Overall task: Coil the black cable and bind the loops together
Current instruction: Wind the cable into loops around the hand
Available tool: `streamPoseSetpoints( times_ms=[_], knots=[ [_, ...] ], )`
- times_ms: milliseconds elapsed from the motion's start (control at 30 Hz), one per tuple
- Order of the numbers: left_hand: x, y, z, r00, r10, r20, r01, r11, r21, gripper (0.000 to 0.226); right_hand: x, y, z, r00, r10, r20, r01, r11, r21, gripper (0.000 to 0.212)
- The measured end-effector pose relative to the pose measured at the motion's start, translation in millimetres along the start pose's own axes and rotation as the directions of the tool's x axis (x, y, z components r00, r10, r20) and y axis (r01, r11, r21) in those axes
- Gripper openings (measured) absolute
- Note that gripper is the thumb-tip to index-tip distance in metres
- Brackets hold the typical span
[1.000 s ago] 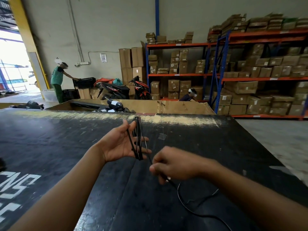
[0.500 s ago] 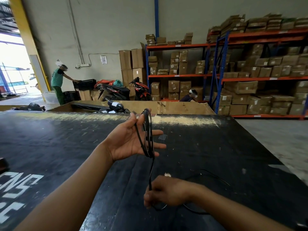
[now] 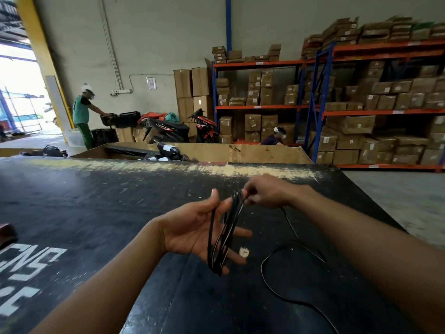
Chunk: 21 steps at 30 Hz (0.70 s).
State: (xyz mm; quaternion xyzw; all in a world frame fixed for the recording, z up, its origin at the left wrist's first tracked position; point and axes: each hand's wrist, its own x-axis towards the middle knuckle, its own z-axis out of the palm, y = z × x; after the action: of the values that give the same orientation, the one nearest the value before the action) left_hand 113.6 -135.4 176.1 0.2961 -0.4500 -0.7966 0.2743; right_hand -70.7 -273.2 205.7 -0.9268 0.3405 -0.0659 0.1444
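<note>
Several loops of the black cable [image 3: 222, 235] are wound around my left hand [image 3: 192, 231], which is held palm up with fingers spread above the black table [image 3: 96, 213]. My right hand [image 3: 267, 191] pinches the cable at the top of the loops, just beyond my left fingertips. From there the loose remainder of the cable [image 3: 277, 280] trails down onto the table and curves toward the near right.
A small white scrap [image 3: 244, 251] lies on the table by my left fingers. Behind the table stands a large cardboard bin [image 3: 240, 153], then scooters [image 3: 168, 128], stacked boxes and orange-blue shelving [image 3: 313, 109]. One person stands at the left, another crouches by the shelves.
My right hand has risen from low near the table's front up to the top of the loops, carrying the cable over my left hand. The left hand has dropped slightly.
</note>
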Motion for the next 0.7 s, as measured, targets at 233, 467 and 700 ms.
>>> streamPoseSetpoints(
  times_ms=[233,467,700],
  knots=[
    [7,-18,-25,0.988,-0.078,-0.137,0.080,0.997,0.010,0.053,15,-9,-56,0.988,-0.020,-0.150,0.002,0.993,-0.118,0.013],
    [10,-15,-59,0.940,0.012,-0.340,-0.054,0.992,-0.116,0.059,3,-41,-61,0.996,-0.054,-0.075,0.047,0.995,-0.091,0.011],
    [13,5,-74,0.915,0.194,-0.354,-0.249,0.962,-0.116,0.062,-33,-65,3,0.997,-0.069,0.043,0.059,0.978,0.200,0.022]
  ],
)
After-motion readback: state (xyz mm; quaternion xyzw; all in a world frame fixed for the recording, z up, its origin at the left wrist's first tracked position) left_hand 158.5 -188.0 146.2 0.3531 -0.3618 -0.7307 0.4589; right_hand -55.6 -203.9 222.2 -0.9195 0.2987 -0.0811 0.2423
